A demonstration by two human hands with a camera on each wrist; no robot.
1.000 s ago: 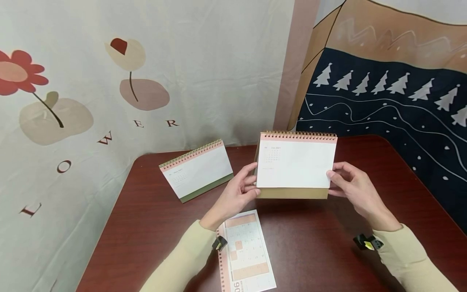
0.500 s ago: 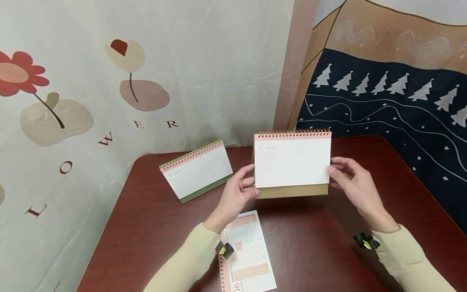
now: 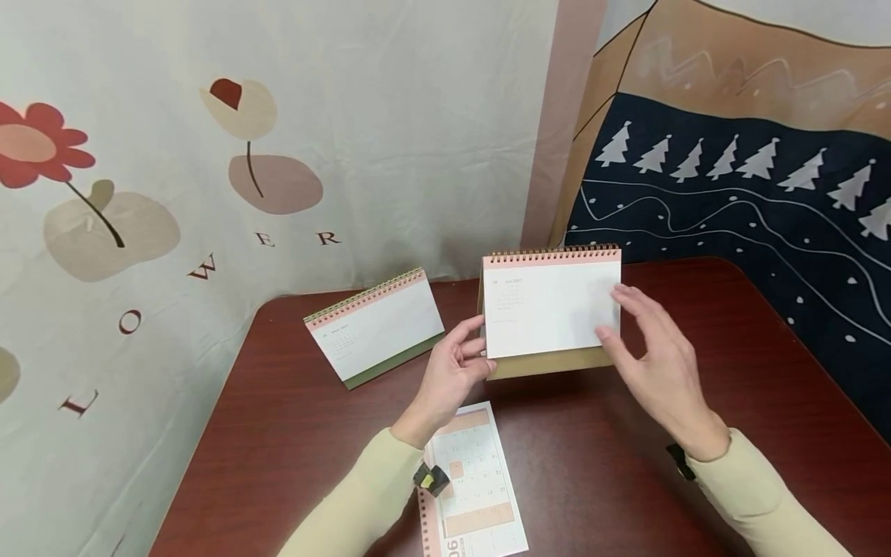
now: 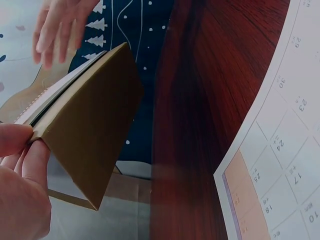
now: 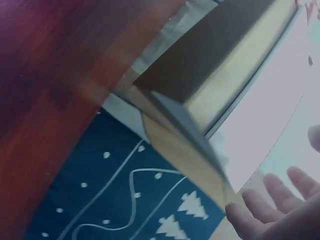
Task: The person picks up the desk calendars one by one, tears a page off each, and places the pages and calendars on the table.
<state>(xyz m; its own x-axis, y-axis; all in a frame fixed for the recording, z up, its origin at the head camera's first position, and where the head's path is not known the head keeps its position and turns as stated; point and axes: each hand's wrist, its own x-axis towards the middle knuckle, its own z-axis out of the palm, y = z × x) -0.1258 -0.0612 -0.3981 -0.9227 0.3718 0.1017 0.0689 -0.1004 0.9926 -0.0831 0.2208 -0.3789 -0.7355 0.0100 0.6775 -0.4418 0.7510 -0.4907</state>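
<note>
White-paged, tan-cardboard spiral calendar (image 3: 546, 309), long axis left-right | your left hand (image 3: 451, 373) pinches its left end | right hand (image 3: 657, 367), fingers loose, near right end

A white-paged, pink-topped spiral calendar (image 3: 546, 309) with a tan base (image 3: 543, 363) tilts above the table (image 3: 278, 433).
</note>
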